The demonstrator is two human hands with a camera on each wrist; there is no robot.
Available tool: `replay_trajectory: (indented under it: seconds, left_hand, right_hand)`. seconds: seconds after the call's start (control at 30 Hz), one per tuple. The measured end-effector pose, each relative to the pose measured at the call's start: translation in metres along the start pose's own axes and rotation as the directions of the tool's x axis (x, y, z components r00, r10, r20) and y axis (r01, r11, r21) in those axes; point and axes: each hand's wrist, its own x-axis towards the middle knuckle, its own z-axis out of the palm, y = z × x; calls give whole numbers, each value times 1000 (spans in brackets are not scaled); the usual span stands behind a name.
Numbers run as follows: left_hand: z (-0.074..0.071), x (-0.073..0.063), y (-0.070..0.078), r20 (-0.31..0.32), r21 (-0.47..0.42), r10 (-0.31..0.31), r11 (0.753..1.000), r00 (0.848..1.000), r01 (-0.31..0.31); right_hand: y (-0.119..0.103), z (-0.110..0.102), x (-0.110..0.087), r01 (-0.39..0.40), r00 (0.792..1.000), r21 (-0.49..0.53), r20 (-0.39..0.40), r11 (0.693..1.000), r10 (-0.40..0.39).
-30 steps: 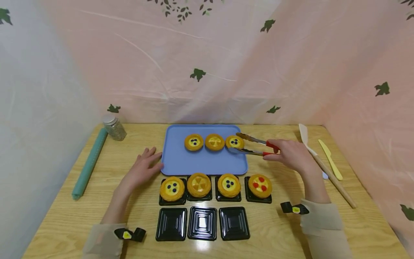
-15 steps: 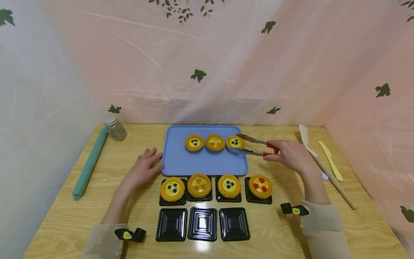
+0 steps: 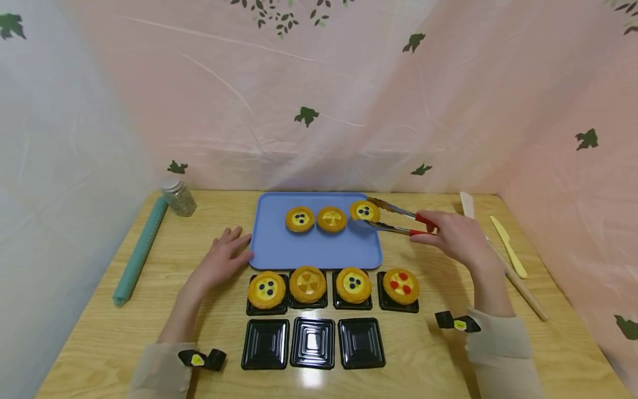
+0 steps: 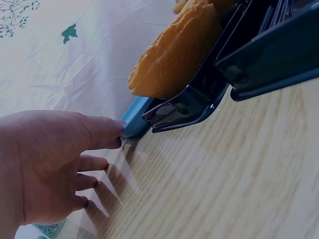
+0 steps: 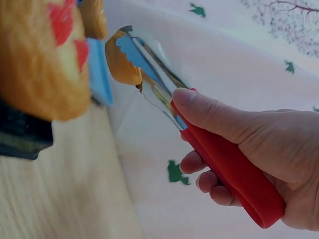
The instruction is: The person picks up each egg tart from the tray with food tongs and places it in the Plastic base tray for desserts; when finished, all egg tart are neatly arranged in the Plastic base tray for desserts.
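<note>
At the far left of a wooden table (image 3: 114,343), one teal rod (image 3: 140,252) is lying at a slant, and one glass jar (image 3: 181,202) with a silver lid is standing near its far end. Next, a person's left hand (image 3: 221,263) is resting with fingers spread apart, its thumb touching the left edge of one blue rectangular tray (image 3: 314,252). Seven tarts are showing in all. Across the blue tray, one blueberry tart (image 3: 300,219) and one yellow-wedge tart (image 3: 332,220) are sitting side by side, while a third, the gripped blueberry tart (image 3: 365,211), is being held just above the tray's right part. In front, four tarts are resting on four black square trays, left to right: blueberry (image 3: 267,290), yellow-wedge (image 3: 307,285), blueberry (image 3: 354,286) and strawberry (image 3: 401,286). Nearer still, three more black square trays (image 3: 313,343) are lying in a row, making seven. Farther right, one pair of red-handled tongs (image 5: 229,164) is clasping the gripped tart between its tips, and the right hand (image 3: 458,235) is clamping the handles between thumb and fingers. At the far right, one white-bladed spatula (image 3: 523,292) with a wooden handle is lying beside one yellow knife (image 3: 508,246).
</note>
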Motion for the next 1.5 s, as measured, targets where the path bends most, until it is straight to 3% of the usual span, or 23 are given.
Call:
replay_trajectory:
  seconds: [0.2,0.37,0.53,0.7,0.93,1.2,1.5]
  left_hand:
    - [1,1,-1,-1,5,-2,1000,1000,2]
    - [2,3,-4,-2,10,1,1000,1000,-1]
    - [0,2,-6,-3,-1,-10,1000,1000,10]
    - [-1,3,-7,-1,0,-9,1000,1000,9]
    - [-2,8,-8,-6,10,21,1000,1000,-21]
    - [1,9,-10,1,1,31,1000,1000,-31]
    - [-1,10,-12,8,-5,22,1000,1000,-22]
  right_hand:
    - [-21,-9,-9,47,998,6,-46,999,-47]
    - [-48,-9,-16,162,982,-3,-98,987,-161]
    - [-81,-5,-19,305,946,-22,-110,952,-306]
    - [-115,1,-21,411,911,8,-30,911,-411]
    - [-148,13,-25,548,834,46,47,835,-550]
    - [-170,29,-27,624,774,57,98,779,-626]
    - [-175,39,-27,630,767,40,122,775,-630]
